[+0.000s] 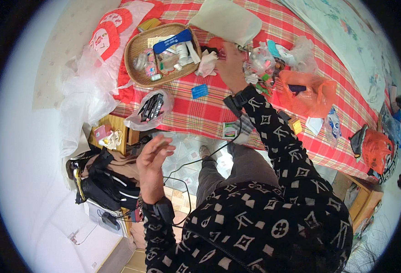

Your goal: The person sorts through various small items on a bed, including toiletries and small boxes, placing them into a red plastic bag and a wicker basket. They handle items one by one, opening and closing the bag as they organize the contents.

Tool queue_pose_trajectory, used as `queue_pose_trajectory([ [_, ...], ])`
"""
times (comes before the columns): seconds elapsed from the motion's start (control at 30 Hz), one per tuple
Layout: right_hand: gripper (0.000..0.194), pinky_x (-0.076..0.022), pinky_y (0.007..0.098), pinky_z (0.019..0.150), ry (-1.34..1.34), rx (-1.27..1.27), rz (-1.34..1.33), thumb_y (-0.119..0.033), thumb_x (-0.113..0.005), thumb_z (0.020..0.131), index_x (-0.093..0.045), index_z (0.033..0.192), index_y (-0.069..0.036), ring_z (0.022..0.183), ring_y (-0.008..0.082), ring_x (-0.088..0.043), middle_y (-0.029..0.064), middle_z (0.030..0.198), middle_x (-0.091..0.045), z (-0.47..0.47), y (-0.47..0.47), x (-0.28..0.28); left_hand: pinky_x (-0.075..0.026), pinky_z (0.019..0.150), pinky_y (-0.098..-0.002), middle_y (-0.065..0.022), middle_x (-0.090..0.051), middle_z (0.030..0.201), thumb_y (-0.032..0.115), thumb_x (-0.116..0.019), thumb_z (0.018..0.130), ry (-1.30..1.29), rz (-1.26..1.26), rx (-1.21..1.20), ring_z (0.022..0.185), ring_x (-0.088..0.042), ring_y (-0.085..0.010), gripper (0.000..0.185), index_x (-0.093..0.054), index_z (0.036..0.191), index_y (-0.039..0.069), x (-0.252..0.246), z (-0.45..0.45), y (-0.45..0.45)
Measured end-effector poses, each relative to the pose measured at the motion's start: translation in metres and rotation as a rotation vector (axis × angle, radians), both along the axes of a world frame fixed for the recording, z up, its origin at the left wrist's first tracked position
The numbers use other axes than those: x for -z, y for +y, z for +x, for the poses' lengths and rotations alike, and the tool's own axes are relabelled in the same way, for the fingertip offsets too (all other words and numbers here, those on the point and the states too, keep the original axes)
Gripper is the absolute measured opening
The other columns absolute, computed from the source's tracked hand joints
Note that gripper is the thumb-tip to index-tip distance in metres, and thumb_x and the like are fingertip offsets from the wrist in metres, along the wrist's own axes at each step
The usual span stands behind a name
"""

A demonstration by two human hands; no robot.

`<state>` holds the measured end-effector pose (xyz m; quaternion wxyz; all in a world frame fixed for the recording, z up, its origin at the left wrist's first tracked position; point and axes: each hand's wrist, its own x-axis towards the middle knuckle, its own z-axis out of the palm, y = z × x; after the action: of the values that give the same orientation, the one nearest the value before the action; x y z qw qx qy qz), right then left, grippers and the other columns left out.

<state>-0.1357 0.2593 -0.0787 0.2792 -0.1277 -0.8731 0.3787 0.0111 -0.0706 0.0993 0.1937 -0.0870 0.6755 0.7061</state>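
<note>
My right hand (230, 66) reaches over the red plaid bedcover (210, 111), blurred, beside a crumpled pale pink tissue or cloth (207, 63). Something red and clear shows by its fingers; whether they grip it is unclear. Left of it lies an oval wicker basket (129, 70) holding a dark blue pouch (172, 41), a white bottle (182, 52) and other small items. A blue packet (199, 91) lies below the basket. My left hand (154, 167) is raised over the floor at the bed's near side, fingers apart and slightly curled, with nothing in it.
Clear plastic bags with small items (261, 60) and an orange plastic bag (308, 90) lie to the right. A clear bag with black packets (151, 108) sits at the bed's edge. Left are a wooden nightstand (120, 120) and black bags (108, 187). A black cable (203, 159) runs between my wrists.
</note>
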Motion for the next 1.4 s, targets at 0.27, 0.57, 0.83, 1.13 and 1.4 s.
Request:
queue_pose_trajectory([
  [0.27, 0.048, -0.0478, 0.0543, 0.095, -0.376, 0.263, 0.073, -0.019, -0.070, 0.081, -0.063, 0.125, -0.003, 0.113, 0.0453, -0.060, 0.0277, 0.125, -0.062, 0.036, 0.140, 0.085, -0.054, 0.091, -0.0328, -0.0130, -0.071, 0.120, 0.003, -0.065, 0.096, 0.070, -0.049, -0.157, 0.102, -0.069, -0.0203, 0.037, -0.064, 0.132, 0.001, -0.018, 0.004, -0.035],
  [0.57, 0.027, -0.0542, 0.0446, 0.078, -0.211, -0.077, -0.126, -0.020, -0.067, 0.094, -0.070, 0.111, 0.002, 0.089, 0.0390, -0.070, 0.0219, 0.098, -0.071, 0.096, 0.063, 0.085, -0.054, 0.093, -0.0343, -0.0152, -0.068, 0.126, 0.006, -0.063, 0.099, 0.099, -0.146, -0.069, 0.103, -0.069, -0.0209, 0.038, -0.061, 0.136, 0.000, -0.023, -0.012, -0.027],
  [0.83, 0.021, -0.0494, 0.0249, 0.077, -0.138, -0.220, -0.573, -0.012, -0.064, 0.100, -0.069, 0.114, 0.003, 0.086, 0.0085, -0.061, -0.0028, 0.092, -0.064, 0.086, 0.073, 0.037, -0.053, 0.092, -0.0303, -0.0142, -0.070, 0.122, 0.004, -0.065, 0.097, 0.044, -0.148, -0.001, 0.101, -0.068, -0.0185, 0.038, -0.061, 0.135, -0.001, -0.024, -0.029, -0.009],
  [1.13, 0.028, -0.0512, 0.0285, 0.079, -0.275, -0.351, -0.579, -0.008, -0.062, 0.097, -0.068, 0.122, 0.002, 0.087, 0.0130, -0.063, 0.0061, 0.097, -0.070, 0.084, 0.030, 0.001, -0.051, 0.091, -0.0289, -0.0098, -0.070, 0.121, -0.001, -0.064, 0.097, 0.048, -0.188, 0.127, 0.103, -0.068, -0.0165, 0.040, -0.061, 0.136, 0.000, -0.031, -0.044, -0.001],
  [1.4, 0.038, -0.0524, 0.0329, 0.095, -0.396, -0.441, -0.392, -0.002, -0.061, 0.088, -0.066, 0.126, 0.003, 0.109, 0.0233, -0.069, 0.0171, 0.116, -0.072, 0.123, -0.026, 0.046, -0.052, 0.091, -0.0272, -0.0082, -0.071, 0.120, -0.006, -0.065, 0.094, -0.053, -0.098, 0.147, 0.104, -0.067, -0.0156, 0.042, -0.064, 0.134, 0.002, -0.010, -0.043, -0.002],
])
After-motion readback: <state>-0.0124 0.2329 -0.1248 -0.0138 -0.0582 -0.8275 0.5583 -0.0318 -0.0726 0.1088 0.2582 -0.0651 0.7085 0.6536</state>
